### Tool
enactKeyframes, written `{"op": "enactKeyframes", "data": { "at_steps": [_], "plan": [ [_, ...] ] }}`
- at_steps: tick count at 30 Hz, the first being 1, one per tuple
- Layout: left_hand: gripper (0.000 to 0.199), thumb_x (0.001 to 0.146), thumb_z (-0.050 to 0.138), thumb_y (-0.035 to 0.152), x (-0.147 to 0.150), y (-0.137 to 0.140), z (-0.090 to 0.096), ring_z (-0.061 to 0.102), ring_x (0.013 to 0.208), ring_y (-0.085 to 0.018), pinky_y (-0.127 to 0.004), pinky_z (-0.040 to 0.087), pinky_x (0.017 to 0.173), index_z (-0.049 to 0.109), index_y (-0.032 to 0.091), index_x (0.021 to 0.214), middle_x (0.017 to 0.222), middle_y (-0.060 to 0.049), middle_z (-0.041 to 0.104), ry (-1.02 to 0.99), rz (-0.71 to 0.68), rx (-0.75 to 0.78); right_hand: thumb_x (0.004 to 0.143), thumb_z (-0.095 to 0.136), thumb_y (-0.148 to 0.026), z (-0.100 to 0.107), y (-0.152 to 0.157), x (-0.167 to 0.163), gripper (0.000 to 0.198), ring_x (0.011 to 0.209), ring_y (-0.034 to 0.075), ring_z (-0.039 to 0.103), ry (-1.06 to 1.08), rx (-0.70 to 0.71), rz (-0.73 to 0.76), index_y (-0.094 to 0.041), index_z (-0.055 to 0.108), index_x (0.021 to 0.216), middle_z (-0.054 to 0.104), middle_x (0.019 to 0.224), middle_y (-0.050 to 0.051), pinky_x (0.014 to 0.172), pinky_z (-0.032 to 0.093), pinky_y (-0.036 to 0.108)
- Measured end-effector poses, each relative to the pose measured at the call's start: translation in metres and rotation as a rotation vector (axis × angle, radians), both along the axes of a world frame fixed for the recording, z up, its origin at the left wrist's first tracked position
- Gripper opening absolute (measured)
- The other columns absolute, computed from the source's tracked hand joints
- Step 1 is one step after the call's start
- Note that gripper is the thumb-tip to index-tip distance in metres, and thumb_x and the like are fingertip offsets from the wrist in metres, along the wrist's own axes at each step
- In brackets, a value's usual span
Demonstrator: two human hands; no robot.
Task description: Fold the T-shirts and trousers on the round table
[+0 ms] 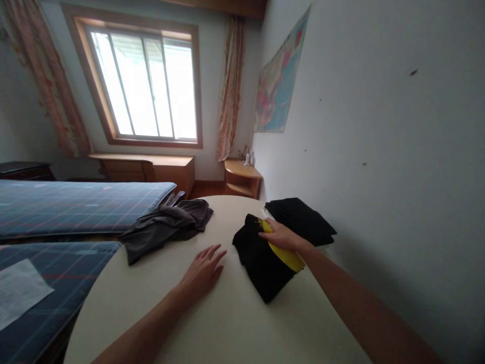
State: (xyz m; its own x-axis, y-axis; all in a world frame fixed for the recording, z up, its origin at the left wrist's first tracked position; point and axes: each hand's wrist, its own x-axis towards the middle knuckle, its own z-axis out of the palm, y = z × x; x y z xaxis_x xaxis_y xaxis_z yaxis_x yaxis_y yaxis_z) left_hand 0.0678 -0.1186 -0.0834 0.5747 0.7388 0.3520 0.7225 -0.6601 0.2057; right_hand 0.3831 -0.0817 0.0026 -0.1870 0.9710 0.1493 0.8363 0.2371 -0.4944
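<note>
The right hand (pixel 281 236) seems to pinch a folded black-and-yellow garment (pixel 263 265); the left hand (pixel 203 268), fingers loosely spread, is over the round cream table (pixel 231 326).

My right hand (pixel 282 236) hides part of the black-and-yellow cloth (pixel 261 263). The bottom edge crops my forearms (pixel 151 321) and the worktop (pixel 220 328). I can't read the paper (pixel 22 290), cut off at left, or the map (pixel 278 83).
</note>
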Motion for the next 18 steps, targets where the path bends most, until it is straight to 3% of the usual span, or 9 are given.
{"op": "enactKeyframes", "data": {
  "at_steps": [5, 12, 15, 18],
  "plan": [
    [0.045, 0.097, 0.044, 0.026, -0.002, 0.003, -0.009, 0.045, 0.134, -0.028, -0.049, 0.038, 0.112, 0.049, 0.022, 0.141, 0.149, -0.012, 0.047, -0.008, -0.008, -0.054, 0.083, 0.064, -0.041, 0.052, 0.021, 0.029, 0.039, 0.095, 0.026, 0.066, -0.055, 0.067, -0.105, -0.017, 0.062, 0.113, 0.070, 0.109, 0.009, 0.089, 0.049, 0.035],
    [0.045, 0.097, 0.044, 0.026, -0.001, 0.002, -0.012, 0.044, 0.136, -0.026, -0.047, 0.037, 0.114, 0.049, 0.021, 0.141, 0.148, -0.011, 0.048, -0.017, 0.005, -0.055, 0.082, 0.066, -0.047, 0.116, 0.063, 0.105, 0.045, 0.093, 0.024, 0.065, -0.092, 0.096, -0.273, -0.013, 0.064, 0.111, 0.070, 0.107, 0.012, 0.085, 0.049, 0.031],
    [0.047, 0.097, 0.043, 0.026, 0.000, 0.001, -0.011, 0.043, 0.137, -0.027, -0.048, 0.037, 0.115, 0.048, 0.020, 0.143, 0.148, -0.011, 0.049, 0.000, 0.012, -0.076, 0.081, 0.064, -0.057, 0.112, 0.076, 0.141, 0.063, 0.098, 0.029, 0.065, -0.173, 0.022, -0.457, -0.012, 0.060, 0.124, 0.068, 0.116, 0.017, 0.088, 0.049, 0.038],
    [0.047, 0.096, 0.044, 0.025, 0.001, 0.002, -0.011, 0.043, 0.137, -0.027, -0.048, 0.036, 0.115, 0.047, 0.020, 0.143, 0.148, -0.010, 0.049, 0.003, 0.010, -0.085, 0.075, 0.063, -0.071, 0.077, 0.083, 0.158, 0.089, 0.117, 0.040, 0.056, -0.361, 0.047, -0.709, -0.014, 0.048, 0.141, 0.055, 0.135, 0.025, 0.096, 0.043, 0.055]
  ]
}}
